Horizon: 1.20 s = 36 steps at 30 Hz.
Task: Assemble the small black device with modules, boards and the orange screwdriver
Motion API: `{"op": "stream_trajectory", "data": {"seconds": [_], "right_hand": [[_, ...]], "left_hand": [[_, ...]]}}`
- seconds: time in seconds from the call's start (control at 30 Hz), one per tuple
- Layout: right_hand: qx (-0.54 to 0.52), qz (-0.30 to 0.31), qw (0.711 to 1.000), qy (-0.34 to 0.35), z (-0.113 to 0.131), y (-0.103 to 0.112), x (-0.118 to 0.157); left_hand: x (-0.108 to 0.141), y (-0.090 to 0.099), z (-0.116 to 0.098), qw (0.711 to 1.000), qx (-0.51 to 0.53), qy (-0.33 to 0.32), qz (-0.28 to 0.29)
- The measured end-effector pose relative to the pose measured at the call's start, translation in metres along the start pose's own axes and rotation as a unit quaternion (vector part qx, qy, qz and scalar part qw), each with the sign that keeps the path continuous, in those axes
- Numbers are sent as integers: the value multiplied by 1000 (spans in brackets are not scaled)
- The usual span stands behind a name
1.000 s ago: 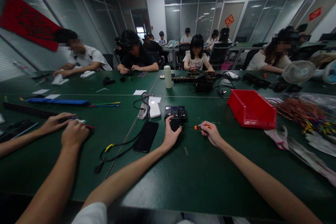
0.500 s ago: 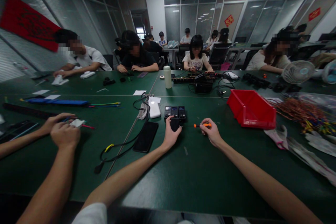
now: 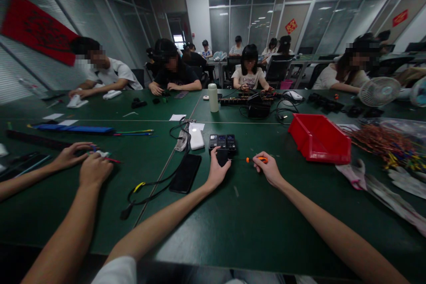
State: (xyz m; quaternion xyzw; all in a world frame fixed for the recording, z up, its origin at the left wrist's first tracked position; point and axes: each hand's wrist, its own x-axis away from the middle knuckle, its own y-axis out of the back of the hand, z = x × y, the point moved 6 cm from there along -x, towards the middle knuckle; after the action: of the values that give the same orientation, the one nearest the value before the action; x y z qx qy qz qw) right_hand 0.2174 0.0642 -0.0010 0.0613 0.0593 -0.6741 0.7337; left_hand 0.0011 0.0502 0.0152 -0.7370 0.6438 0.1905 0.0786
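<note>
Surface [image 3: 206,230]: dk green, smooth, dull sheen, thin lt seam lines.

Block [image 3: 222,156]: blk, matte, boxy; on or just above surface, approx. centre, on near side of modules. Partly hidden by my fingers; can't tell if it touches them.

Modules [image 3: 222,141]: qty 3, blk, rect., in a row side by side; pale markings too small to read.

Screwdriver [image 3: 248,159]: orange & blk handle, thin dk shaft, approx. horiz., aimed at R side of block; tip contact too small to tell.

Smartphone [image 3: 185,174]: blk, flat, glossy, to L of block.

Cable [image 3: 139,186]: blk, looped, yel. band, beside phone.

Wht device [image 3: 196,137]: smooth, rounded corners, beyond phone.

Bottle [image 3: 213,97]: pale green, cylindrical, upright, farther back.

Bin [image 3: 328,153]: red, glossy plastic, angled walls, to R.

Wires [image 3: 369,142]: copper-col., tangled, some yel. & blue ends, R of bin.

Gloves [image 3: 408,182]: greyish wht, soft, creased, nearer me than wires.

My L hand [image 3: 218,169]: thumb & fingers parted only by block's width, clamped on its sides.

My R hand [image 3: 269,171]: fingers curled in, pinching screwdriver handle. Hands apart from each other, shaft between.

Co-worker's hands [image 3: 95,168]: far L, together at a small wht piece w/ red lead.
</note>
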Motion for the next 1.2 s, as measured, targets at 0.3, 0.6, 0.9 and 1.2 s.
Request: {"op": "stream_trajectory", "data": {"seconds": [0.3, 0.6, 0.9, 1.2], "right_hand": [[-68, 9, 997, -19, -4, 0, 0], [-51, 3, 998, -25, -7, 0, 4], [-30, 46, 998, 10, 7, -7, 12], [1, 53, 999, -13, 4, -10, 15]], "left_hand": [[1, 1, -3, 1000, -9, -4, -4], [4, 2, -4, 1000, -6, -14, 2], [8, 11, 0, 1000, -9, -15, -1], [8, 15, 2, 1000, -12, -11, 0]]}}
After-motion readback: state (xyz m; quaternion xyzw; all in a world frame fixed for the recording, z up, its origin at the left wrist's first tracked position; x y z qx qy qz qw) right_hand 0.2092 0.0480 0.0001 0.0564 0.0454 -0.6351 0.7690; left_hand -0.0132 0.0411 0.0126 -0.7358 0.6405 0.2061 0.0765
